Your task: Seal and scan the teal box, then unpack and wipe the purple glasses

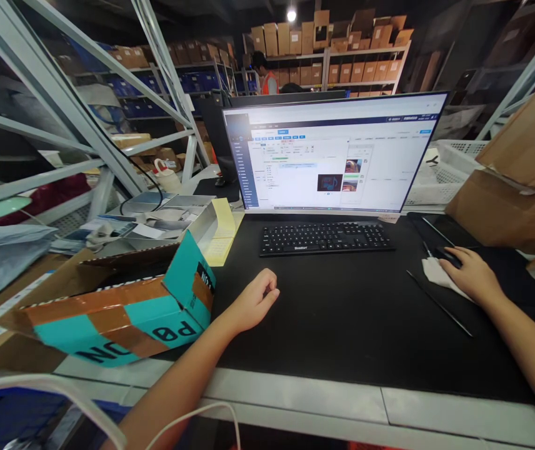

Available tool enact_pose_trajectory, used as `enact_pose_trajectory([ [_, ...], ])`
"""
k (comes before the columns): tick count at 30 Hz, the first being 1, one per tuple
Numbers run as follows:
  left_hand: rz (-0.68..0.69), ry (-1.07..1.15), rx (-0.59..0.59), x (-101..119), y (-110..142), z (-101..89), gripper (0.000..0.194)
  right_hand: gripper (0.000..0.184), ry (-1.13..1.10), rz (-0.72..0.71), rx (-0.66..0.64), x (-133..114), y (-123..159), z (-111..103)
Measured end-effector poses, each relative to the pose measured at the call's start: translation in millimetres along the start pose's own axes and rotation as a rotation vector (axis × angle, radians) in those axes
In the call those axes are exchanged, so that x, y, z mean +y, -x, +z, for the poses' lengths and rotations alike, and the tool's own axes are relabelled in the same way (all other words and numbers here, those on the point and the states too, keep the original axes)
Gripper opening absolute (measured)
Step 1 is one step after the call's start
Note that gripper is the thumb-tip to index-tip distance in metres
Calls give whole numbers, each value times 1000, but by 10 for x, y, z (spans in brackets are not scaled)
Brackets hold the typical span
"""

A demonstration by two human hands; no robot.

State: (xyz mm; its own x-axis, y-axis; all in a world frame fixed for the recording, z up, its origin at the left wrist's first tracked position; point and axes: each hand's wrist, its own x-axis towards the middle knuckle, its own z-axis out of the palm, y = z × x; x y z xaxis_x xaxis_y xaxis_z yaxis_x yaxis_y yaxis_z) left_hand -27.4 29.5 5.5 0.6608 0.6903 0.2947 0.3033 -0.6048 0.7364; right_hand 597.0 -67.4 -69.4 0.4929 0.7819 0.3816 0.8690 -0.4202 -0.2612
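Observation:
My left hand (254, 301) rests on the black desk mat (333, 312) with its fingers curled in, and nothing shows in them. To its left stands an open turquoise cardboard box (155, 319) with brown tape. My right hand (471, 275) lies over a black computer mouse (450, 257), fingers wrapped on it. Under that hand is a white cloth or paper piece (436, 275). A thin dark rod (440, 305) lies just left of my right forearm. In front of both hands are a black keyboard (326, 239) and a lit monitor (305, 156).
Yellow sticky notes (223, 240) and a grey tray (192, 219) of packets lie behind the box. Cardboard boxes (506, 200) and a white basket (450, 169) stand at right. Metal frame bars (103, 131) rise at left. A person (267, 78) is behind the monitor, near shelves.

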Motion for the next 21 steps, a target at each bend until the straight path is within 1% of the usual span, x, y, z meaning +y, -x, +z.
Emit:
enact_pose_trajectory([
  [4,1,14,-9,6,1,-10,17,65,2,8,-5,7,-9,1],
  [10,27,-15,10,15,-2,-22,15,66,1,-8,3,21,-18,16],
  [13,52,-36,-23,20,-1,-22,11,65,-2,-13,6,18,-18,16],
  [16,52,-59,-76,27,-2,-21,11,66,3,-5,-8,9,-19,12],
  [21,49,-72,-82,24,-3,-21,10,68,1,-12,1,8,-18,8],
])
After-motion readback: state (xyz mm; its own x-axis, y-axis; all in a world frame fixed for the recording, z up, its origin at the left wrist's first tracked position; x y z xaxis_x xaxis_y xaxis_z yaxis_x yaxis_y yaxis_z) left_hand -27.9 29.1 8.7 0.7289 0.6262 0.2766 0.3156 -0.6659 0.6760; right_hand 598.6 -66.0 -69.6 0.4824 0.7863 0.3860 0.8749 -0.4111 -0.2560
